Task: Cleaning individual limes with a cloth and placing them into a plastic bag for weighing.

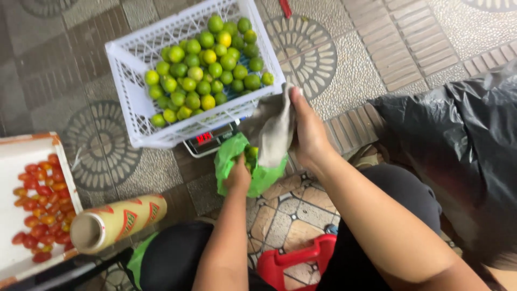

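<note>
head view, left hand: the left hand (238, 175) is bunched tight round the neck of a thin green plastic bag (232, 161), a lime or two showing at the mouth

head view, right hand: the right hand (308, 132) has fingers and thumb pinched on a limp grey cloth (273, 129), held up just above the bag and touching it

where the bag is: in the air over the patterned tile floor (334, 75), right in front of a small grey digital scale (210, 140) and just below the crate's near corner

which way it points: bag hangs kinda slanted, long axis running upper left to lower right, mouth up by the fist; cloth's long axis is near vertical, drooping down

around it: white plastic lattice crate (129, 59) full of green and yellow limes (204, 70) sits on the scale; white box of small red tomatoes (37, 210) far left, roll of cling film (116, 221) near it, black plastic sack (458, 140) on the right, red plastic stool (293, 261) underneath

what could go wrong: my guess, the bag's thin and only held at one bunch, so if the grip slackens limes could drop out and roll across the tiles; the cloth could also snag the bag's mouth
</note>
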